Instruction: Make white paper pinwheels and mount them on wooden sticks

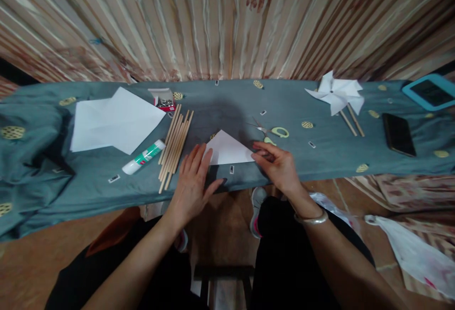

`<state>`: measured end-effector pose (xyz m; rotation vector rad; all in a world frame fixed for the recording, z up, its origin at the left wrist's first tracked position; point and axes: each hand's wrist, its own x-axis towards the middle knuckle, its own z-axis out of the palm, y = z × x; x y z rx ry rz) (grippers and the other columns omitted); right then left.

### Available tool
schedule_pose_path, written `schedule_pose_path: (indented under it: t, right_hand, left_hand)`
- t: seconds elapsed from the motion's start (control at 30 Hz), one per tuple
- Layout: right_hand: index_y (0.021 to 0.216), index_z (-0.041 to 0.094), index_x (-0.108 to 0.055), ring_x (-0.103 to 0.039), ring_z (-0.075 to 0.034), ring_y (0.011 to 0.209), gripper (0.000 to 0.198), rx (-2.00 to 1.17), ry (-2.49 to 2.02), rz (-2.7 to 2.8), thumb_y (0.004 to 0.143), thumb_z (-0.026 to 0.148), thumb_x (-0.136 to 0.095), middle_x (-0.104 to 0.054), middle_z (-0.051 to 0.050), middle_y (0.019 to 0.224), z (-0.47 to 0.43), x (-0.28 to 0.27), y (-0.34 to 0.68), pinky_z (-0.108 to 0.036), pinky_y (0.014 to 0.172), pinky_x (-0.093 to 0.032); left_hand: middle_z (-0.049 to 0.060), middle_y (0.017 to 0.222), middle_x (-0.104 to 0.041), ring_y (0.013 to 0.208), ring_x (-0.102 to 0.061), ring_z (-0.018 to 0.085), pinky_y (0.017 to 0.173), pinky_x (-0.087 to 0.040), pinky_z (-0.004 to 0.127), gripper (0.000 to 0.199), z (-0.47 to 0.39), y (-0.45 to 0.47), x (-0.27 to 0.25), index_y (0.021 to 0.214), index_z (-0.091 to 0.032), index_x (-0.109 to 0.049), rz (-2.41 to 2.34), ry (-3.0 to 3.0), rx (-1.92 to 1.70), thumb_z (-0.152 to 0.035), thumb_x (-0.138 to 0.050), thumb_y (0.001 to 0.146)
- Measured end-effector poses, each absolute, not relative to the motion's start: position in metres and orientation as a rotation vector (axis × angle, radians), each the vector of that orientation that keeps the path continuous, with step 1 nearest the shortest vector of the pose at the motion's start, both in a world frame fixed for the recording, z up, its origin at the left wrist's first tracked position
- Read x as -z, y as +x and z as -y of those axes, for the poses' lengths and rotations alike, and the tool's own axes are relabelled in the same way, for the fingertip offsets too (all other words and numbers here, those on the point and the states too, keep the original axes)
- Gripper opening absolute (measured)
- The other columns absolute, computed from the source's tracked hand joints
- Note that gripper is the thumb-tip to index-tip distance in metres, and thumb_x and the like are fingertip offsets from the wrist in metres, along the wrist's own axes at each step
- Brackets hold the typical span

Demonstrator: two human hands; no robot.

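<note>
A white sheet of paper (pixel 229 151), folded into a triangle, lies on the cloth-covered table in front of me. My left hand (pixel 194 179) rests on its left corner, fingers stretched out and thumb apart. At the right corner, the thumb and fingers of my right hand (pixel 279 165) pinch the paper. Just beyond that hand lie scissors with light green handles (pixel 279 132), their blades apart. Several thin wooden sticks (pixel 174 149) are bunched left of my left hand.
A glue stick (pixel 144 157), white paper sheets (pixel 117 120) and an open box of small metal pieces (pixel 162 99) are to the left. On the right are paper pinwheels (pixel 334 93) on sticks, a black phone (pixel 398 134) and a blue-framed device (pixel 430 92). A curtain (pixel 220 25) hangs behind.
</note>
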<state>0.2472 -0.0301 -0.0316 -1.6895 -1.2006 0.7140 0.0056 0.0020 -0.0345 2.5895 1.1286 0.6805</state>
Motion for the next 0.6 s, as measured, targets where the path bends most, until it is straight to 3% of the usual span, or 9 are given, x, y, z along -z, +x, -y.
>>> schedule_pose_path:
  t: [0.2, 0.37, 0.6]
  right_hand:
    - [0.095, 0.024, -0.074, -0.07, -0.018, 0.082, 0.032, -1.005, -1.433, 1.071, 0.066, 0.037, -0.079, -0.077, -0.005, 0.093, 0.028, 0.025, 0.25, -0.036, 0.079, -0.057]
    - [0.099, 0.024, -0.074, -0.069, -0.017, 0.08, 0.035, -1.043, -1.398, 1.092, 0.067, 0.037, -0.079, -0.077, -0.005, 0.094, 0.032, 0.017, 0.25, -0.035, 0.077, -0.057]
    - [0.099, 0.025, -0.074, -0.066, -0.015, 0.076, 0.032, -1.043, -1.414, 1.127, 0.069, 0.034, -0.078, -0.077, -0.003, 0.091, 0.035, 0.014, 0.247, -0.031, 0.071, -0.055]
  left_hand:
    - [0.02, 0.148, -0.041, 0.138, -0.038, 0.032, 0.111, -0.036, 0.053, 0.072, -0.018, 0.006, 0.036, 0.148, -0.017, -0.025, -1.251, 2.308, -0.835, -0.033, -0.061, 0.087]
    - [0.014, 0.133, -0.056, 0.113, -0.061, 0.024, 0.101, -0.048, 0.047, 0.058, -0.02, 0.008, 0.027, 0.141, -0.021, -0.039, -1.22, 2.195, -0.906, -0.026, -0.06, 0.087]
    - [0.018, 0.137, -0.053, 0.129, -0.049, 0.029, 0.107, -0.041, 0.051, 0.06, -0.023, 0.008, 0.028, 0.139, -0.014, -0.042, -1.255, 2.213, -0.883, -0.027, -0.064, 0.084]
